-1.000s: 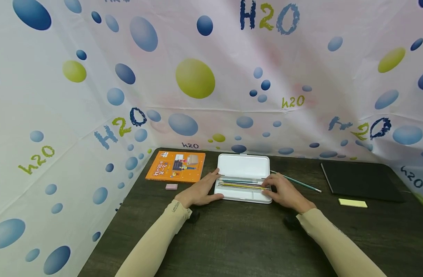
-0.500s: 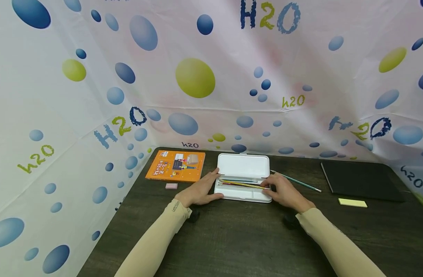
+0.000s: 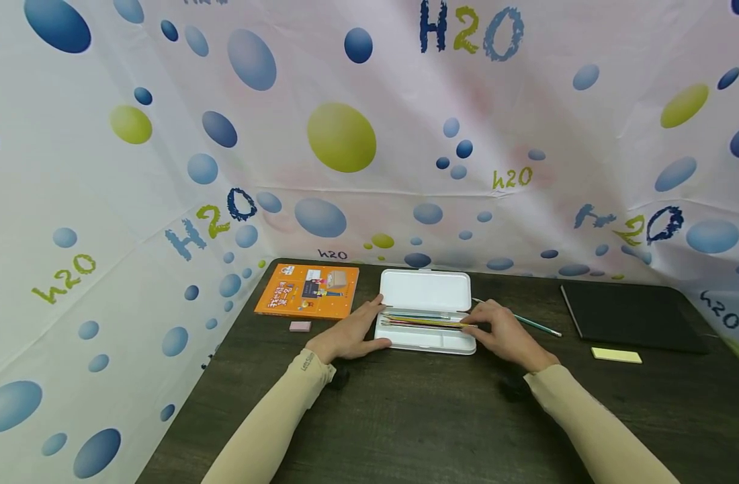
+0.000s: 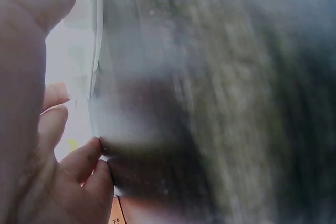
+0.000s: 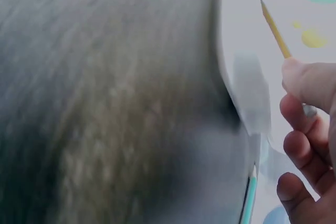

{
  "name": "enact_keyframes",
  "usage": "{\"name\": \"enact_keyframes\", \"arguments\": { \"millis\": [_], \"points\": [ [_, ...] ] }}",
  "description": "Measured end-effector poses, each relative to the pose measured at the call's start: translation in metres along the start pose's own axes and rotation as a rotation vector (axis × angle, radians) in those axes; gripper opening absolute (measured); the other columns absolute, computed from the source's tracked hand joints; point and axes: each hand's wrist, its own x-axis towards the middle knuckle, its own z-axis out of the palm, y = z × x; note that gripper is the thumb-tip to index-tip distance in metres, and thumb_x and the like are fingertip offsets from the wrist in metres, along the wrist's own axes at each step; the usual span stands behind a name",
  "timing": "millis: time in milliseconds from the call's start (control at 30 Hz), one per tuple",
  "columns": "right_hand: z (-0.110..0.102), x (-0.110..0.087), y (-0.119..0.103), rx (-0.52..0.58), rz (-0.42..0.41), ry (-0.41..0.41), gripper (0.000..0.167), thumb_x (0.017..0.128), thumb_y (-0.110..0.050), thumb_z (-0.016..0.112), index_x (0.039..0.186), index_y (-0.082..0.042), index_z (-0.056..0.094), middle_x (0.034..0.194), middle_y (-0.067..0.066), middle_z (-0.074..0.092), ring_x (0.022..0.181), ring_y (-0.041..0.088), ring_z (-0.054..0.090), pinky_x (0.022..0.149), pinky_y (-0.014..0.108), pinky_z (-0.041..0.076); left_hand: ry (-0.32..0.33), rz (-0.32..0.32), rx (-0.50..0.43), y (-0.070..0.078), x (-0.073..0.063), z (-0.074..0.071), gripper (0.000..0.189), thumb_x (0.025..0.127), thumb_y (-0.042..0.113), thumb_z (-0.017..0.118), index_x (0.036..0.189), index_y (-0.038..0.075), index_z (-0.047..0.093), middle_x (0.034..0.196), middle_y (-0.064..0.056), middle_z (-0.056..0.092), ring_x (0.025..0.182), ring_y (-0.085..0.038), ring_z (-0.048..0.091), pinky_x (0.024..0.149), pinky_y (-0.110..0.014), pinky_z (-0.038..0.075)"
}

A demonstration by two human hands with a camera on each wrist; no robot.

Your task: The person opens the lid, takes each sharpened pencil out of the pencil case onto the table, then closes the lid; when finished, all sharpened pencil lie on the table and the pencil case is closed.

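- Case [image 3: 425, 290]: white, lid raised, on the dark table [image 3: 418, 417]; the head view alone shows its whole outline and the slim items lying lengthwise in it.
- Right hand [image 3: 504, 334]: thumb and fingers pinch the yellow pencil [image 5: 275, 30] above the case's right end. The right wrist view adds its dark tip and a pale end beyond the thumb.
- Left hand [image 3: 349, 335]: relaxed, fingers extended at the case's left edge, grasping nothing. The left wrist view gives the palm side and a blurred tabletop.
- Green pencil [image 3: 535, 325]: behind the right hand; its sharpened point is clearer from the right wrist.
- Head view only: eraser [image 3: 299, 326], black slab [image 3: 629, 314], yellow notes [image 3: 616, 355].
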Motion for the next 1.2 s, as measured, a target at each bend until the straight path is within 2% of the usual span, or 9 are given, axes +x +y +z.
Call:
{"name": "enact_keyframes", "arguments": {
  "millis": [100, 267, 467, 700, 1000, 1200],
  "points": [
    [-0.006, -0.004, 0.004, 0.019, 0.001, 0.049, 0.014, 0.089, -0.009, 0.076, 0.103, -0.010, 0.079, 0.093, -0.007, 0.068, 0.088, 0.015, 0.057, 0.070, 0.035, 0.050, -0.001, -0.001, -0.005, 0.001, 0.000, -0.001, 0.081, 0.098, 0.055, 0.055, 0.158, 0.012, 0.022, 0.167, -0.005, 0.006, 0.151, -0.028, 0.013, 0.120, -0.046, 0.023],
    [-0.019, -0.013, 0.011, 0.033, 0.075, 0.098, 0.013, 0.089, -0.008, 0.075, 0.102, -0.010, 0.079, 0.093, -0.005, 0.068, 0.079, 0.012, 0.055, 0.063, 0.031, 0.048, 0.002, -0.001, -0.012, 0.001, -0.001, -0.002, 0.082, 0.098, 0.056, 0.055, 0.158, 0.011, 0.023, 0.167, -0.006, 0.006, 0.151, -0.030, 0.014, 0.119, -0.048, 0.024],
    [-0.032, -0.027, 0.019, 0.043, 0.151, 0.111, 0.012, 0.091, -0.012, 0.073, 0.102, -0.011, 0.079, 0.095, 0.000, 0.068, 0.074, 0.009, 0.052, 0.058, 0.026, 0.047, 0.000, -0.002, -0.001, 0.000, -0.001, -0.001, 0.082, 0.098, 0.056, 0.054, 0.159, 0.011, 0.022, 0.167, -0.005, 0.005, 0.152, -0.029, 0.013, 0.120, -0.046, 0.022],
    [-0.044, -0.044, 0.030, 0.021, 0.153, 0.163, 0.013, 0.092, -0.013, 0.073, 0.103, -0.011, 0.078, 0.095, -0.002, 0.069, 0.068, 0.010, 0.049, 0.053, 0.025, 0.040, 0.006, 0.006, -0.008, -0.001, 0.000, 0.001, 0.083, 0.098, 0.055, 0.055, 0.159, 0.009, 0.021, 0.167, -0.006, 0.005, 0.152, -0.029, 0.013, 0.120, -0.046, 0.022],
    [-0.062, -0.062, 0.039, 0.004, 0.153, 0.231, 0.013, 0.091, -0.010, 0.073, 0.104, -0.010, 0.079, 0.093, 0.000, 0.070, 0.062, 0.011, 0.048, 0.051, 0.022, 0.039, 0.008, 0.011, 0.005, -0.001, 0.000, 0.001, 0.083, 0.098, 0.056, 0.053, 0.159, 0.009, 0.021, 0.167, -0.006, 0.005, 0.152, -0.028, 0.013, 0.120, -0.045, 0.021],
    [-0.073, -0.074, 0.044, -0.014, 0.216, 0.250, 0.014, 0.092, -0.013, 0.073, 0.105, -0.009, 0.078, 0.094, 0.002, 0.069, 0.066, 0.010, 0.051, 0.052, 0.021, 0.042, 0.016, 0.021, 0.008, -0.002, 0.001, 0.002, 0.082, 0.098, 0.055, 0.054, 0.158, 0.009, 0.022, 0.167, -0.007, 0.005, 0.152, -0.028, 0.013, 0.120, -0.046, 0.022]
  ]
}}
